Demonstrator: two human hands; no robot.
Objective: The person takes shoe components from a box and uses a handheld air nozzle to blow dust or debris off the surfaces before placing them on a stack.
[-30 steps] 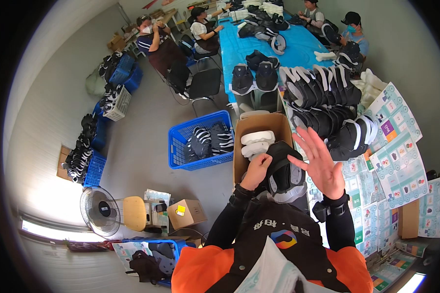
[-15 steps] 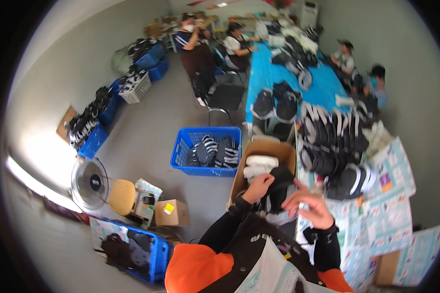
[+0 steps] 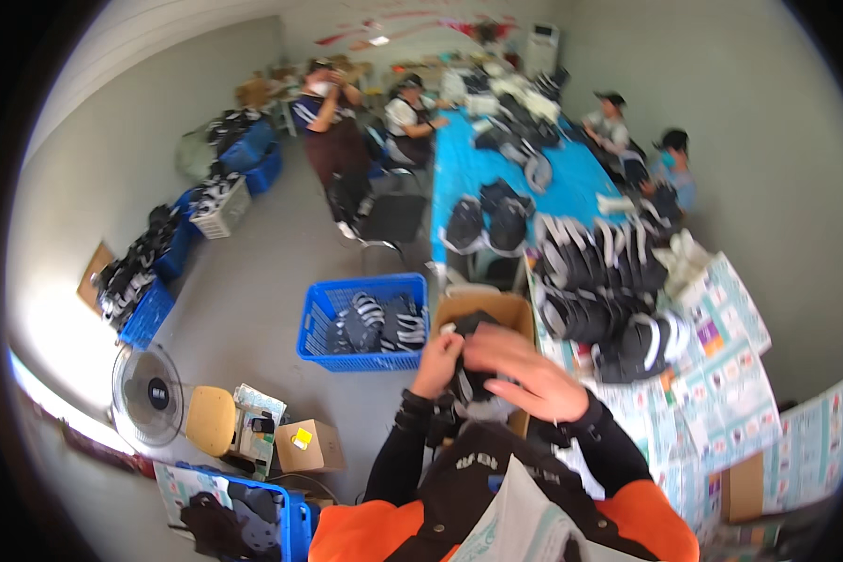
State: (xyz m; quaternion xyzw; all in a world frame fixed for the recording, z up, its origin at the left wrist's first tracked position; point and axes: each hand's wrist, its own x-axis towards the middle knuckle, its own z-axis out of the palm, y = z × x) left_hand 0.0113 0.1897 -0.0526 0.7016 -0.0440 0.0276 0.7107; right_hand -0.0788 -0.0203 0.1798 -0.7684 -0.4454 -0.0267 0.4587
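Note:
In front of my body, over a cardboard box (image 3: 520, 304), is a black shoe (image 3: 476, 324) with a grey lower part, mostly hidden by my hands. My left hand (image 3: 436, 365) is closed, pinching its edge from the left. My right hand (image 3: 526, 375), smeared by motion, reaches across from the right with fingers stretched and thumb apart. It passes over the shoe; whether it touches is unclear. On the table to the right, several black shoes (image 3: 585, 314) with white parts stand in rows.
A blue basket (image 3: 314, 361) of black-and-white pieces sits on the floor at left. Beyond the box, a blue-covered table (image 3: 571, 178) bears shoes, with people around it. A fan (image 3: 150, 393), stool (image 3: 211, 419) and small carton (image 3: 320, 450) are at lower left. Printed sheets (image 3: 731, 384) cover the right-hand table.
My right hand has swung left across the shoe, its fingers now over it. My left hand keeps its pinch. The whole view has shifted, so the room appears further left.

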